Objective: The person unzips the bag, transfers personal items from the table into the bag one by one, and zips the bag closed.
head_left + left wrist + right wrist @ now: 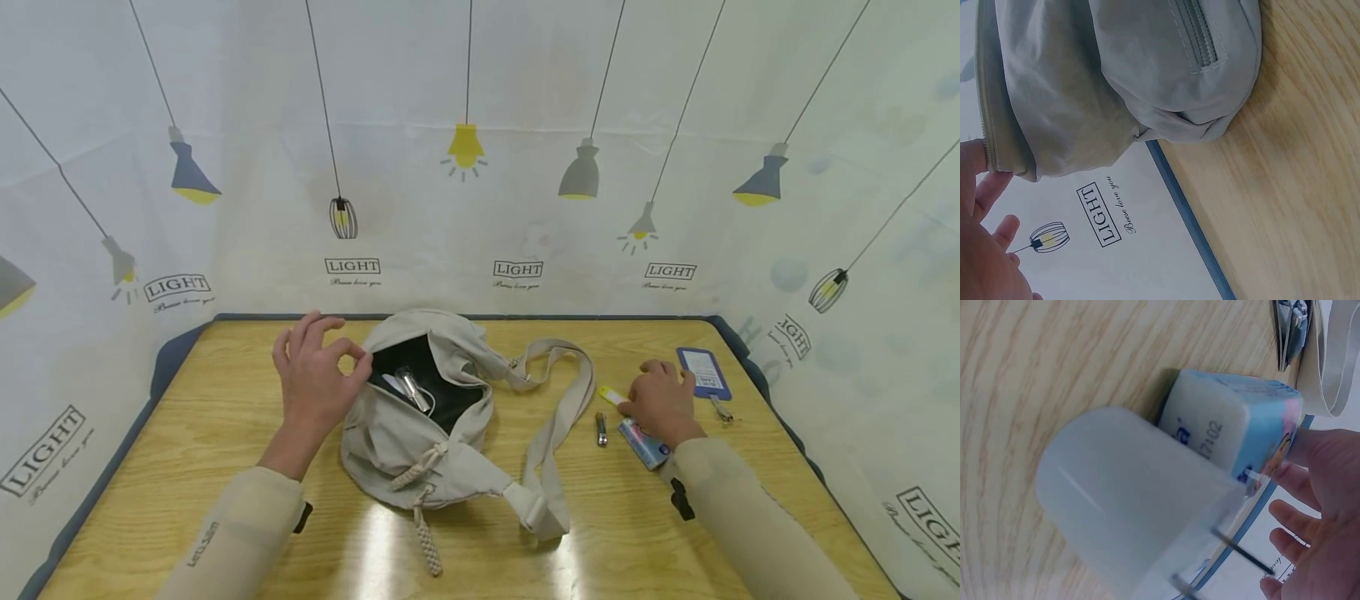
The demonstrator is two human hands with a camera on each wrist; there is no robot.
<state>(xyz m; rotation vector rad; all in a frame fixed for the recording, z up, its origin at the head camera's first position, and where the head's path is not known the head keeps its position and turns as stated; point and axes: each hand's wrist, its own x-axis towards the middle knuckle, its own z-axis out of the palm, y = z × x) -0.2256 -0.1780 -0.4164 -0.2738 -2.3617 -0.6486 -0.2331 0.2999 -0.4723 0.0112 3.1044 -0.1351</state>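
Note:
A light grey fabric bag (pixel 375 450) lies with its zipped mouth agape, showing a dark lining. Inside it are a small shiny item (pixel 408 385) and a white cord (pixel 431 400). My left hand (pixel 318 375) pinches the zipper edge of the mouth between thumb and forefinger. On the other side, my right hand (pixel 663 402) is low over the table, its thumb beside a yellow strip-like item (pixel 611 394). Below that hand lies a blue-and-white tissue pack (pixel 643 444). In the right wrist view the pack (pixel 1260 409) partly hides the fingertips, so their hold cannot be judged.
Left of the tissue pack lies a nail clipper (pixel 602 430). A blue card holder (pixel 703 372) with a metal clip (pixel 722 409) is at the right. The bag's strap (pixel 558 425) loops across the wooden table (pixel 225 392). A blurred white cylinder (pixel 1129 494) fills the right wrist view's foreground.

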